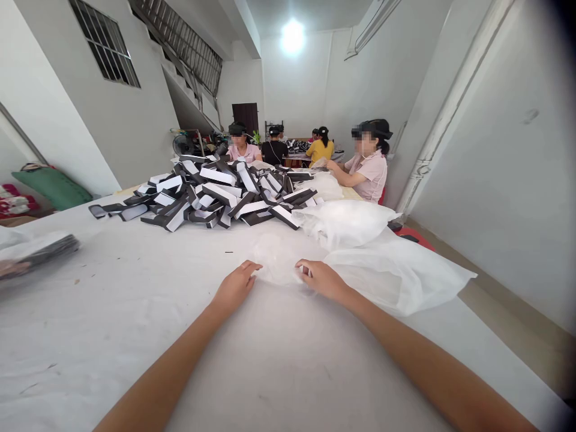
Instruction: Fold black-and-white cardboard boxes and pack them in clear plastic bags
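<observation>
A thin clear plastic bag (pixel 276 261) lies flat on the white table (pixel 135 312) between my two hands. My left hand (pixel 234 287) rests on the table with its fingers together, the fingertips touching the bag's left edge. My right hand (pixel 320 278) has its fingers curled and pinched on the bag's right edge. A stack of white translucent bags (pixel 396 270) lies just right of my right hand and hangs over the table's edge.
A big heap of black-and-white boxes (pixel 216 195) fills the middle of the table. More white bags (pixel 342 222) lie beside it. A person in pink (pixel 366 168) sits at the far right; others sit further back. A dark bundle (pixel 36 252) lies at left.
</observation>
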The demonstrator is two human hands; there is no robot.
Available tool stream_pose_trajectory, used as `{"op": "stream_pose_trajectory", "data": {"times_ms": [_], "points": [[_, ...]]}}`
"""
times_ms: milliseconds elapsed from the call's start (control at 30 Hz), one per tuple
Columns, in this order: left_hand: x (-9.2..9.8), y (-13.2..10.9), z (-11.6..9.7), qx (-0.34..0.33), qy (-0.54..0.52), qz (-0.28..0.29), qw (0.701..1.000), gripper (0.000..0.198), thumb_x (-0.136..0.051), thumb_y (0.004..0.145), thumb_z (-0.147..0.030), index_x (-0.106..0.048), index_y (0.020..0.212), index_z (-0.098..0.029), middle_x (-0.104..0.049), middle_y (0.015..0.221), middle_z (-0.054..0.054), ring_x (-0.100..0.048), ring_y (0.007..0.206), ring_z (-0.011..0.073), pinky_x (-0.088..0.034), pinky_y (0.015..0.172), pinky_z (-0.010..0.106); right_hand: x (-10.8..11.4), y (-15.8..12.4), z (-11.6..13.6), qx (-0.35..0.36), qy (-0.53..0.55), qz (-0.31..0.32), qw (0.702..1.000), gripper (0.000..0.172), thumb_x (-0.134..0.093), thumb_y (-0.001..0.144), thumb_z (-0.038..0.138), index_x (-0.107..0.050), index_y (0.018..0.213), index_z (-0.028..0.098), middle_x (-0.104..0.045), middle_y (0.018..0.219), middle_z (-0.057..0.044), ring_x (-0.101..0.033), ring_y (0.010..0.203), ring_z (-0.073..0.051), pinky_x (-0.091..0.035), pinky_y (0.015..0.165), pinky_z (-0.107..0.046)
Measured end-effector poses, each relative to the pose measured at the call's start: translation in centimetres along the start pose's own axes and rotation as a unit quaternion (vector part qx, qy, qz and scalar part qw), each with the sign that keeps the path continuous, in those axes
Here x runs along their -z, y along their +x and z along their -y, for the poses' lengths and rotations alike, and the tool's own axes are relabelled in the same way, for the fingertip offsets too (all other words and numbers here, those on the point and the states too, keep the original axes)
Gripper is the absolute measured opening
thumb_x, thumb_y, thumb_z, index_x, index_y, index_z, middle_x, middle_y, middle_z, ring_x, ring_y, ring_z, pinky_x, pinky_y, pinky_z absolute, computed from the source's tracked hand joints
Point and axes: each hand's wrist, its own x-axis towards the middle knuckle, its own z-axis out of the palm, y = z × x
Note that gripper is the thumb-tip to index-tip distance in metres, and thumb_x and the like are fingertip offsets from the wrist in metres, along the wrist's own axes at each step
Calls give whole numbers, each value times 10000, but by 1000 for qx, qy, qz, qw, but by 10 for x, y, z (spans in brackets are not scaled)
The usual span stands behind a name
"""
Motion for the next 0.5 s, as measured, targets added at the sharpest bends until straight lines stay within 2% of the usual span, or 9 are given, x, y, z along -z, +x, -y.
{"op": "stream_pose_trajectory", "data": {"times_ms": [33,100,200,300,367,433,467,500], "points": [[6,0,-3,-15,7,0,1000,257,-533,843,-331,-712,1026,-303,-653,1080,48,-611,827,255,-467,824,377,6,3,2,-9,21,-2,1000,148,-539,830,300,-663,858,225,-660,767,-4,-597,617,-155,-459,606,-281],[19,-3,-12,-52,9,4,999,233,-528,854,-335,-730,970,-318,-657,1035,51,-607,815,245,-474,790,356,22,9,6,-24,66,-20,997,222,-466,864,348,-619,789,205,-647,750,-4,-585,532,-126,-427,499,-242],[36,-22,-33,-84,-22,41,995,184,-599,832,-356,-734,954,-325,-677,979,64,-621,823,248,-490,776,342,44,20,7,-62,132,-78,986,284,-326,911,354,-555,896,187,-650,837,-48,-593,489,-108,-390,406,-217],[43,-60,-61,-122,-22,122,985,165,-601,848,-344,-734,936,-303,-703,893,73,-635,760,233,-501,772,345,52,30,0,-99,164,-113,975,236,-305,897,271,-509,967,176,-660,877,-88,-600,485,-114,-457,431,-240],[43,-87,-80,-177,-1,215,960,217,-561,881,-329,-704,1045,-325,-716,920,65,-638,735,212,-508,766,337,48,35,-5,-117,168,-107,973,234,-364,847,200,-512,1027,176,-676,872,-93,-627,527,-141,-516,491,-277],[43,-103,-91,-240,-18,269,932,350,-566,878,-361,-615,1224,-354,-705,1049,68,-649,824,224,-512,799,344,42,38,-7,-128,158,-88,975,365,-430,785,147,-509,1140,180,-689,905,-97,-653,592,-166,-547,552,-305],[45,-104,-90,-251,-36,247,935,374,-549,887,-364,-585,1259,-365,-695,1085,64,-647,877,231,-510,822,350,40,38,-7,-130,146,-79,977,453,-464,761,138,-492,1210,182,-686,969,-109,-659,618,-173,-551,572,-314],[47,-99,-86,-237,-51,191,951,357,-525,899,-360,-587,1251,-366,-688,1093,61,-642,919,237,-505,844,358,38,38,-6,-130,132,-74,980,541,-501,741,141,-465,1279,188,-665,1066,-129,-662,644,-178,-551,589,-321]]}}
